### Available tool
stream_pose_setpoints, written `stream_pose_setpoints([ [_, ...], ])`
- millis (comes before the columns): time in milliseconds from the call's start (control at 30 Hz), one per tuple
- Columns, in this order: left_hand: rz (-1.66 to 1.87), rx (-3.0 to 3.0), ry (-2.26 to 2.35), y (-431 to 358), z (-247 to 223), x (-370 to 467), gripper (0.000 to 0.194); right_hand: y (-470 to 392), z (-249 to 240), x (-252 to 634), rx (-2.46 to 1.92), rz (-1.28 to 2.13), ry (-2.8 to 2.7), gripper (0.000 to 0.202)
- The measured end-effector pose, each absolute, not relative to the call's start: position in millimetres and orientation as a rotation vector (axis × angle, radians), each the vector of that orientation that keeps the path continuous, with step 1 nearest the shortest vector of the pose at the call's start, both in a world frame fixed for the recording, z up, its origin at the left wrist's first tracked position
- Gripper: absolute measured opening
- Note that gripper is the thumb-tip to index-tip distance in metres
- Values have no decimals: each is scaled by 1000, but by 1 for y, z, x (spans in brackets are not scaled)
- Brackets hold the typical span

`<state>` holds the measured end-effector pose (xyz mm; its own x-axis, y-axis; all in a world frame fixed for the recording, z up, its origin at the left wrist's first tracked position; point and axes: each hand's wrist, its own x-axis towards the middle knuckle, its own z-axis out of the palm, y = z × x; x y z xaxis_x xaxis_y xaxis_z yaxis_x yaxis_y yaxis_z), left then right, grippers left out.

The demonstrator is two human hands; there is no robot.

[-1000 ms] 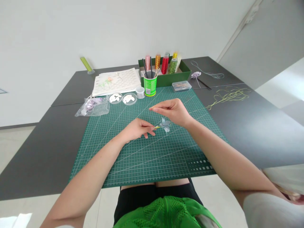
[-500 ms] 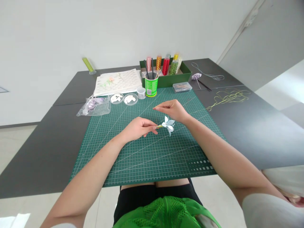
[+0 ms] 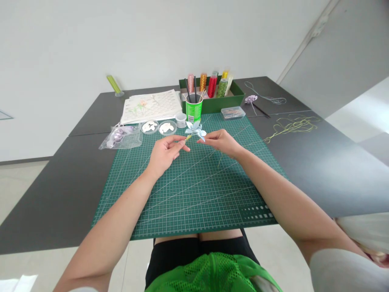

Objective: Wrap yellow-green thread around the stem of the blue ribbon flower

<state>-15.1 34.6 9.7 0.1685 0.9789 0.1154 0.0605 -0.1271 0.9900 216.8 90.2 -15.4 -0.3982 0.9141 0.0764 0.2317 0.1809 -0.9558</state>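
My left hand (image 3: 164, 155) pinches the green-wrapped stem of a pale blue artificial flower (image 3: 194, 127) between thumb and fingertips. The blossom tilts up and away, above the green cutting mat (image 3: 194, 194). Close to the petals on the right, my right hand (image 3: 221, 142) has thumb and fingers pressed together. A faint thin thread (image 3: 219, 161) dangles under that hand and seems to come from its pinch; the fingertips hide where it is gripped.
Behind the hands stand a green can (image 3: 193, 110) of brushes and a green box (image 3: 212, 106) with thread spools. Dishes of white pieces (image 3: 167, 128), a plastic bag (image 3: 121, 138) and paper sheets (image 3: 152, 106) lie left. Loose yellow-green thread (image 3: 293, 126) lies right.
My left hand has raised the flower and carried it away and leftward, turning the blossom toward the can. My right hand stays nearly in place, still pinched.
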Motion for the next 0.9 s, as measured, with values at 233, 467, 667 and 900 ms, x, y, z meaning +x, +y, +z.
stream_pose_setpoints([
  [233, 1291, 1206, 998, 38, 12, -19, 23, 113, -23, 261, -1080, 1480, -1475, 31],
  [467, 1391, 1023, 1018, 43, 15, -24, 21, 118, -6, 330, -1098, 1314, -1389, 34],
  [667, 1462, 929, 1095, 51, 12, -33, 22, 114, 4, 359, -1680, 737, -1263, 24],
  [900, 1450, 971, 1101, 51, 12, -33, 22, 119, -5, 377, -2075, 195, -1198, 16],
])
